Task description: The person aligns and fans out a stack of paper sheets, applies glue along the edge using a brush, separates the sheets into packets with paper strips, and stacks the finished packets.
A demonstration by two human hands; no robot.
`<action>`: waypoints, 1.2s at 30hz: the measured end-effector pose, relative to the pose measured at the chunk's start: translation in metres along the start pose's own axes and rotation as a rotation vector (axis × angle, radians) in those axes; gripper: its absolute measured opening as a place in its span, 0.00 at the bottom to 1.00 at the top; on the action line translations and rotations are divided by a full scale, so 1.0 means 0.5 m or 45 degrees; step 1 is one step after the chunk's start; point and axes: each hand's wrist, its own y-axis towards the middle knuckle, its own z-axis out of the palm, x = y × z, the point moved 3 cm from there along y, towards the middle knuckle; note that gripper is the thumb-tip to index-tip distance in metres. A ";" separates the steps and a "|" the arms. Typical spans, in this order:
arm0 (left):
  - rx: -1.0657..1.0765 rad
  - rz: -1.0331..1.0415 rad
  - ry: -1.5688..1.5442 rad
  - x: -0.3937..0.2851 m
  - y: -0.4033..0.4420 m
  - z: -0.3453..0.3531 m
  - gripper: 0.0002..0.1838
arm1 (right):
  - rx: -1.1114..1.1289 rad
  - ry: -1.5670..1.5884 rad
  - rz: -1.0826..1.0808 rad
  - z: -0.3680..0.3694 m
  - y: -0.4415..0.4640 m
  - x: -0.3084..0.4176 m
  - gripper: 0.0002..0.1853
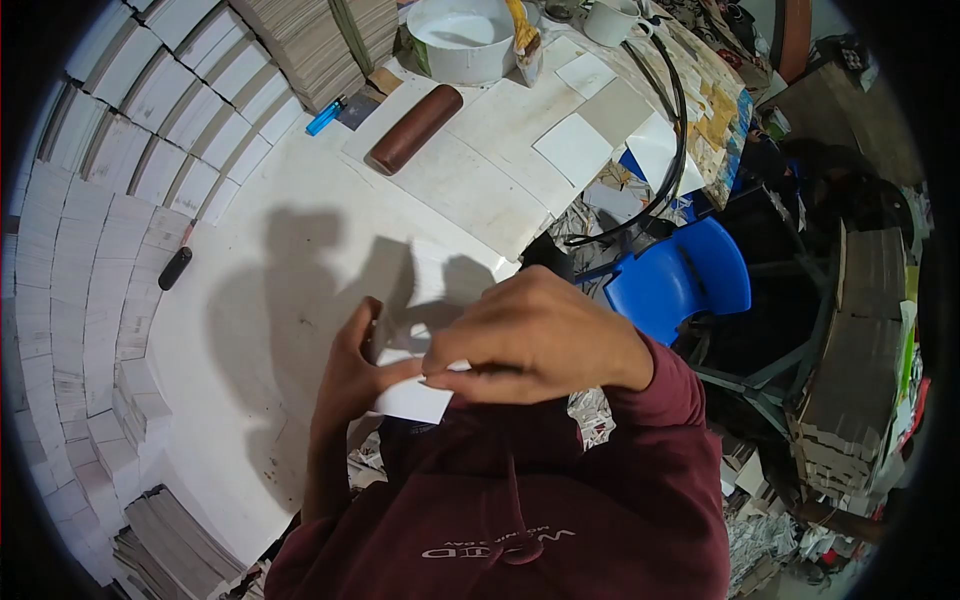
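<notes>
My left hand is curled round some white paper just in front of my chest, its thumb and fingers on either side of it. Over the same paper, my right hand is closed in a pinch, with fingertips close to my left fingers near the paper's edge. The paper's lower part sticks out below my fingers. My right hand covers much of its upper part, so I cannot tell whether it is one folded sheet or a thin booklet. Shadows of my head and hands fall on the white table.
Tall stacks of white paper blocks line the left side. A brown cylinder, a blue cutter and a white basin sit at the back. A black object lies at left. A blue chair stands right.
</notes>
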 end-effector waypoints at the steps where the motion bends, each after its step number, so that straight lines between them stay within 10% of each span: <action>1: -0.066 -0.086 -0.203 0.005 0.002 -0.006 0.31 | -0.067 -0.304 -0.216 0.008 -0.005 0.014 0.07; 7: -0.439 -0.156 -0.632 0.038 -0.018 -0.004 0.37 | -0.245 -0.661 -0.026 0.094 -0.056 -0.078 0.04; 10: -0.545 -0.183 -0.741 0.068 -0.026 0.019 0.44 | -0.954 0.284 0.713 0.116 -0.035 -0.148 0.18; 15: -0.621 -0.232 -0.718 0.080 -0.028 0.015 0.55 | -0.640 0.354 0.692 0.134 0.052 -0.136 0.39; 18: -0.619 0.176 0.342 0.136 -0.057 -0.024 0.52 | -0.364 -0.158 0.591 0.075 0.088 -0.111 0.43; 21: -0.907 0.474 -0.102 0.117 -0.050 -0.030 0.47 | -0.046 -0.650 0.444 0.094 0.102 -0.141 0.49; 25: -0.916 0.551 -0.157 0.099 -0.012 -0.045 0.46 | -0.265 -0.868 0.271 0.067 0.057 -0.158 0.57; 28: -0.907 0.612 -0.019 0.175 0.015 -0.056 0.49 | -0.767 -0.164 0.280 0.085 -0.027 -0.239 0.64; 29: -0.808 0.624 0.077 0.195 0.021 -0.053 0.51 | -0.913 0.605 0.256 0.132 -0.016 -0.219 0.60; 36: -1.118 0.609 -0.022 0.118 0.102 -0.034 0.27 | -1.164 0.181 0.387 0.165 0.048 -0.273 0.23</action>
